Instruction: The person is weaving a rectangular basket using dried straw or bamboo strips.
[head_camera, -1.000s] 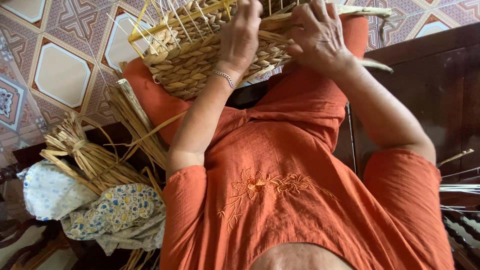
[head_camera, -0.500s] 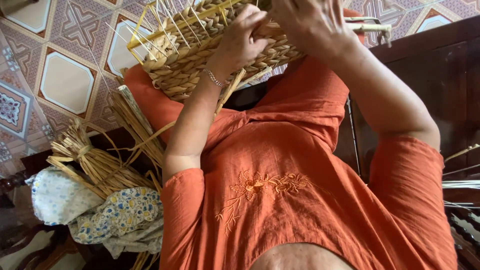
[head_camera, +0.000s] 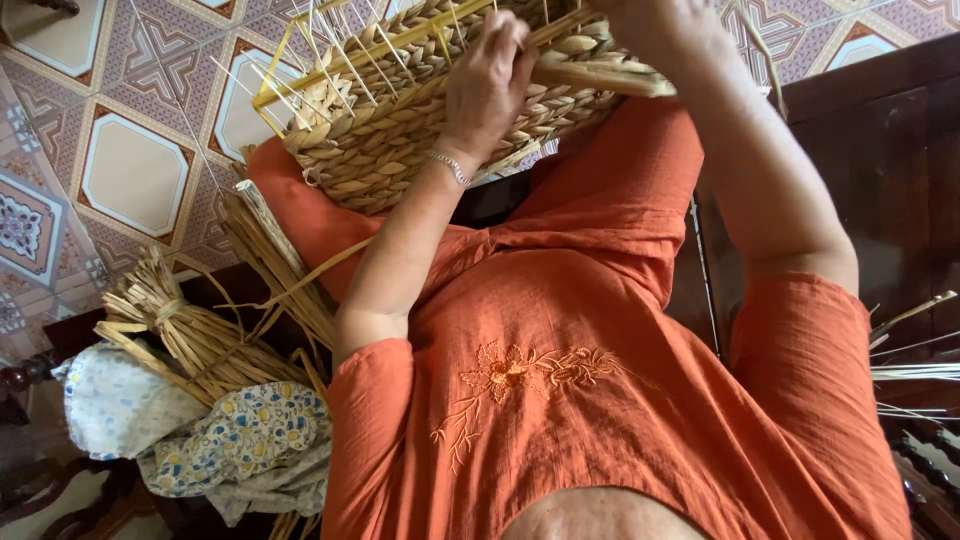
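A half-woven straw basket (head_camera: 400, 130) on a yellow wire frame (head_camera: 300, 75) rests on my lap, over my orange clothing (head_camera: 560, 330). My left hand (head_camera: 488, 88), a thin bracelet on its wrist, presses its fingers against the woven wall near the rim. At the top edge of the view, partly cut off, my right hand (head_camera: 665, 28) grips the basket's rim, where a flat straw strand (head_camera: 610, 78) sticks out. Bare wire uprights stand above the woven part.
A tied bundle of dry straw (head_camera: 180, 335) lies at my left on a floral cloth (head_camera: 235, 440). More loose straw (head_camera: 275, 255) leans beside my knee. Patterned floor tiles (head_camera: 130, 170) lie beyond. Dark wooden furniture (head_camera: 880, 150) and thin strands (head_camera: 915, 370) are at the right.
Both hands and the basket have shifted upward in the view. My right hand has slid to the top edge and is now partly out of frame. My left hand stays on the woven wall.
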